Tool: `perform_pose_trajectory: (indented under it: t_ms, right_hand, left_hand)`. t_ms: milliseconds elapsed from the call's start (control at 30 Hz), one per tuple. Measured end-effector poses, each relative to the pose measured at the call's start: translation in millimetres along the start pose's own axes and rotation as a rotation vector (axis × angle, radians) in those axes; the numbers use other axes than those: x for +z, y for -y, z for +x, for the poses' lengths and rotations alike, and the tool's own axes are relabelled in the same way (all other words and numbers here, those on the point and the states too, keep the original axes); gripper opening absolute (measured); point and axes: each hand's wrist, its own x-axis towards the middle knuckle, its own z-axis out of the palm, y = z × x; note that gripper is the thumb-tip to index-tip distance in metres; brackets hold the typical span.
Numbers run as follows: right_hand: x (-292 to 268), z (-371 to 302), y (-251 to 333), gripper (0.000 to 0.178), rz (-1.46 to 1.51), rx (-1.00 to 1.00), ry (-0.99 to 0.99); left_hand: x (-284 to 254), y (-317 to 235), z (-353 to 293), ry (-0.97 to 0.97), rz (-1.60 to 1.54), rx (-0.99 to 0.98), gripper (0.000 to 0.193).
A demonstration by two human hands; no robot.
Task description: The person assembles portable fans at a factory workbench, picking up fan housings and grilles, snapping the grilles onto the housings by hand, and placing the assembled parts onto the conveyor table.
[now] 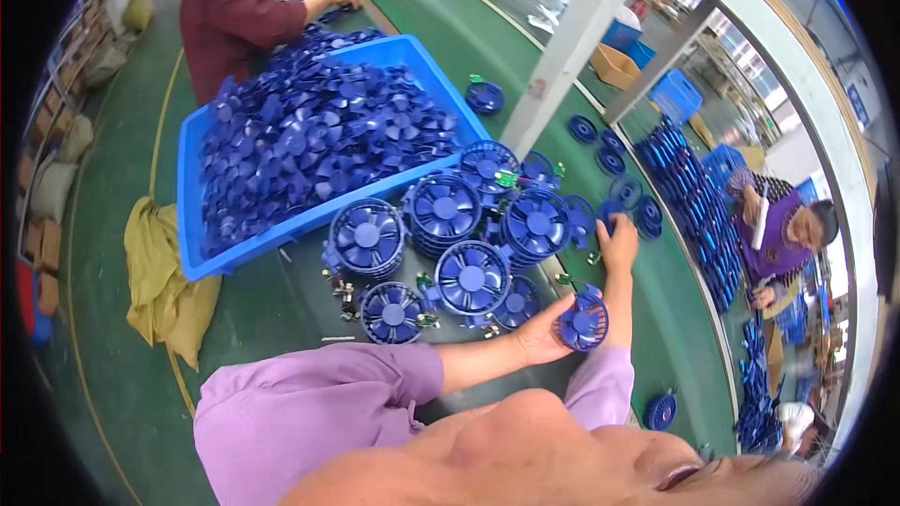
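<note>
My left hand [547,334] grips a small blue fan [582,322] with a slatted round housing and blades, near my body. A green circuit board [566,282] shows just above it. Stretched over the green belt, my right hand [619,244] has its thumb and fingertips on the edge of a dark blue round fan cover [610,210]; the far fingers are partly hidden. Left of my hands, stacks of blue fans [473,278] stand close together, some with small circuit boards hanging at their sides.
A blue crate [192,215] heaped with fan blades [319,131] stands at the left. A white post [572,56] rises beyond the stacks. More round covers [582,129] lie on the green belt [689,319]. A co-worker in maroon [230,14] works at the far left, another in purple [773,244] at right.
</note>
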Motion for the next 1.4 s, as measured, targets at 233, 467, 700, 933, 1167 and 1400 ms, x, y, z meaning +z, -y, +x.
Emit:
perform_pose_trajectory:
  t_ms: [233, 467, 700, 933, 1167, 1400]
  right_hand:
    - [-96, -70, -1, 0.019, 0.905, 0.577, -0.23]
    - [-160, -146, 88, 0.037, 1.065, 0.45, 0.103]
    - [-161, -166, 110, 0.044, 0.399, 0.101, 0.097]
    - [-143, -172, 135, 0.092, 0.626, 0.122, -0.009]
    - [-135, -179, 140, 0.074, 1.505, 0.781, -0.034]
    - [-138, -182, 128, 0.08, 1.573, 0.756, 0.063]
  left_hand:
    - [-1, 4, 8, -0.01, 0.014, -0.025, 0.054]
    - [10, 6, 7, -0.114, 0.14, -0.081, 0.032]
    - [7, 3, 10, -0.194, 0.156, -0.144, 0.036]
    - [25, 11, 12, -0.283, 0.644, 0.28, 0.035]
    - [74, 9, -17, 0.058, 1.871, 1.12, 0.051]
    - [68, 3, -11, 0.091, 1.906, 1.008, 0.047]
